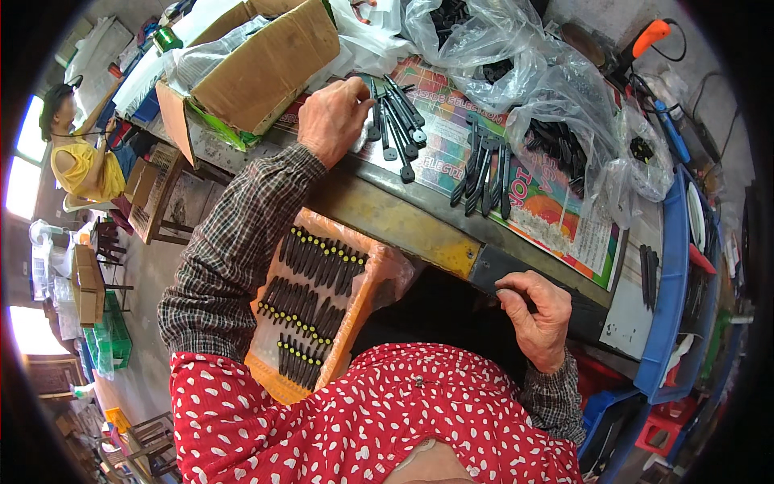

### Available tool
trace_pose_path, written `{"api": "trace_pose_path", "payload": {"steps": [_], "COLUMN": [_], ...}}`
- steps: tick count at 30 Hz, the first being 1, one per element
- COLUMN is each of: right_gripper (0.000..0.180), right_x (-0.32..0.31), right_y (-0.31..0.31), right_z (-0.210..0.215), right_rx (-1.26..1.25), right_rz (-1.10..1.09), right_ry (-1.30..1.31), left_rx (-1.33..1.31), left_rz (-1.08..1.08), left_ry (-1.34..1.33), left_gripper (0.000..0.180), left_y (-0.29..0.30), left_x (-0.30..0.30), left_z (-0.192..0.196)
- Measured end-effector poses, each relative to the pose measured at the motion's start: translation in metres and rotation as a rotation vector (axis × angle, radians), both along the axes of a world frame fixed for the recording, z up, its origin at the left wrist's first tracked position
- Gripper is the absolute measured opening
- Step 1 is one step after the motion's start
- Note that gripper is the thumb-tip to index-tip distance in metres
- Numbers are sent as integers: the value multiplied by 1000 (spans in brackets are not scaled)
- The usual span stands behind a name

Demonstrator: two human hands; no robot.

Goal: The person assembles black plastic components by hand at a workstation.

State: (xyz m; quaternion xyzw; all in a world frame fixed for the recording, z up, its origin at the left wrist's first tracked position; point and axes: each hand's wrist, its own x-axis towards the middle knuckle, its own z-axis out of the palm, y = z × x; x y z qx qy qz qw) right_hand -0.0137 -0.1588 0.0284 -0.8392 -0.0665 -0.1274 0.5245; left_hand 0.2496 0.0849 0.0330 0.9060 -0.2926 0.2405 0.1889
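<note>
My left hand [332, 119] rests on the workbench with its fingers curled over a bunch of long black plastic parts [395, 129] spread in a fan. A second fan of the same black parts [484, 173] lies further right on a colourful printed sheet [556, 210]. My right hand [538, 316] is down at the bench's front edge [419, 230], fingers curled around a small dark piece that I cannot make out. On my lap sits an orange tray [355, 315] in a clear bag, filled with rows of black parts with yellow tips [310, 298].
A cardboard box [266, 64] stands at the bench's back left. Clear plastic bags of black parts [556, 105] lie at the back right. A blue bin [673, 266] is at the right. Another person in yellow [81, 157] sits far left.
</note>
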Motion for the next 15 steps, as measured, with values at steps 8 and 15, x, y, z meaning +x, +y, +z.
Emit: {"api": "trace_pose_path", "payload": {"steps": [8, 15], "right_gripper": [10, 12], "right_x": [1, 13], "right_y": [-2, -16], "right_z": [9, 25], "right_rx": [-69, -238], "right_rz": [20, -39], "right_ry": [6, -30], "left_rx": [83, 93], "left_rz": [234, 225], "left_ry": [277, 364], "left_gripper": [29, 37], "left_y": [-12, -15], "left_x": [4, 29], "left_z": [6, 4]}}
